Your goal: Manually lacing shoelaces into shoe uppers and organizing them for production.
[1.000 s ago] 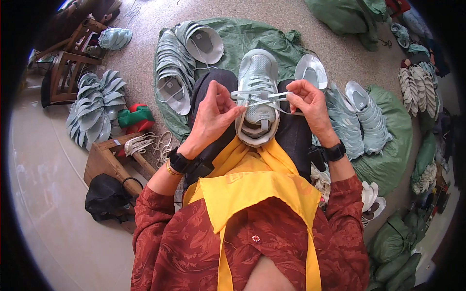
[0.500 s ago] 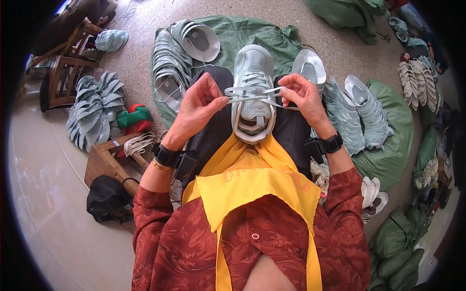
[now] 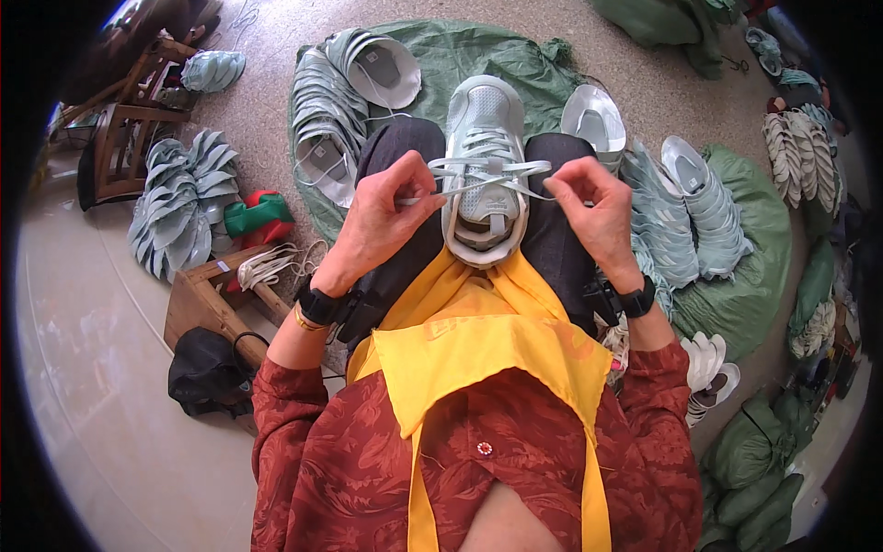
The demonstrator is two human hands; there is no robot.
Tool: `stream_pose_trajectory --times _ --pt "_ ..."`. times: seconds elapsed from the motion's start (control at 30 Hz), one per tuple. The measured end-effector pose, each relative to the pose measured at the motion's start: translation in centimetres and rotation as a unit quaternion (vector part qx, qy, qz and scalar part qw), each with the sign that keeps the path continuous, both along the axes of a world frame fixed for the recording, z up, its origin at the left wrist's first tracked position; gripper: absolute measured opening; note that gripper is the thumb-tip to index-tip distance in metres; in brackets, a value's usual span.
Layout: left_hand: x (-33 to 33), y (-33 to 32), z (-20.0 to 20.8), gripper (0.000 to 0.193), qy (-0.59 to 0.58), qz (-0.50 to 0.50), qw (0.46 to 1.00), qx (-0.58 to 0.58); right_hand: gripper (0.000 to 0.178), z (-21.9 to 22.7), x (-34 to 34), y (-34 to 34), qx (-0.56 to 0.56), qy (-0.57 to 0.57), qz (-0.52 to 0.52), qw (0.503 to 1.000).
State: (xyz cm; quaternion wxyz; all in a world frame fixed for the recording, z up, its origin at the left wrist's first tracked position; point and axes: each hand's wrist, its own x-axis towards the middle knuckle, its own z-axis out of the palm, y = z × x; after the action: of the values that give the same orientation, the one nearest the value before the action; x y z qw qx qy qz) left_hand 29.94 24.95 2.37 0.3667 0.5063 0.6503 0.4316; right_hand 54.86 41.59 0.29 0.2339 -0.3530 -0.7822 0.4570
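A pale mint sneaker [image 3: 486, 115] rests between my knees, toe pointing away and heel against my yellow apron [image 3: 487, 359]. Its shoelace [image 3: 497, 167] forms a bow across the tongue, with a loop sticking out on each side. My left hand [image 3: 386, 213], left of the shoe, pinches one lace end stretched below the left loop. On the other side, my right hand [image 3: 596, 204] pinches the other end between thumb and fingertips, below the right loop. Both hands are apart from the shoe itself.
Stacked shoe uppers [image 3: 333, 101] and a green sack [image 3: 451, 46] lie ahead. More pale uppers [image 3: 676, 221] sit on a green sack at right, others [image 3: 179, 207] at left. A wooden stool [image 3: 207, 308] with white laces [image 3: 267, 267] and a black bag [image 3: 207, 368] stand near my left arm.
Both hands have moved slightly lower, and the right one farther out from the shoe. The lace ends are drawn outward, and the bow's right loop now stands clear of my fingers.
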Motion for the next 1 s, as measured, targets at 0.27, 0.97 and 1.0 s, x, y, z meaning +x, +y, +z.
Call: stream_pose_trajectory --times 0.27,0.97,1.0 --pt "0.5 0.7 1.2 0.014 0.075 0.012 0.996 0.053 0.015 1.2 -1.3 -1.5 0.097 -0.026 0.058 0.993" --pt "0.0 -0.2 0.2 0.012 0.232 -0.021 0.966 0.112 0.010 2.1 -1.6 -1.8 0.275 -0.023 0.094 0.956" --pt "-0.1 -0.4 0.0 0.012 0.232 -0.025 0.967 0.102 0.010 2.0 -1.5 -1.8 0.273 -0.025 0.093 0.957"
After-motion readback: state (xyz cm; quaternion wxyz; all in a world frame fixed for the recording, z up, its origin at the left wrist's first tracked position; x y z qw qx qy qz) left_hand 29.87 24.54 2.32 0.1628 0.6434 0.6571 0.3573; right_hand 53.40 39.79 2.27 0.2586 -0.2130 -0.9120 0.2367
